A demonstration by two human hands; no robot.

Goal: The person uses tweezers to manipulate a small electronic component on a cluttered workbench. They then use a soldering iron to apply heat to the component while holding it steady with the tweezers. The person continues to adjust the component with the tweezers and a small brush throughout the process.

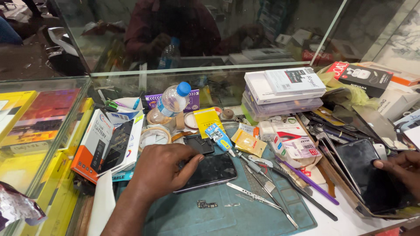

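Note:
A black smartphone [212, 171] lies face up on a teal work mat [227, 216]. My left hand [164, 170] rests on the phone's left end, fingers curled over it. At the far right my right hand [400, 172] lies on a dark glass phone screen panel [367, 175], fingertips touching its right part. Metal tweezers [251, 197] and thin pry tools [271, 192] lie on the mat between the two hands. A tiny circuit part [205, 204] sits on the mat below the phone.
A plastic water bottle [171, 101] with a blue cap stands at the back. White boxes [284, 89] are stacked behind the mat. Tape rolls [154, 133], a small glue tube [218, 137], a battery box [94, 144] and a purple stick [308, 181] crowd the counter. Glass walls [205, 70] surround it.

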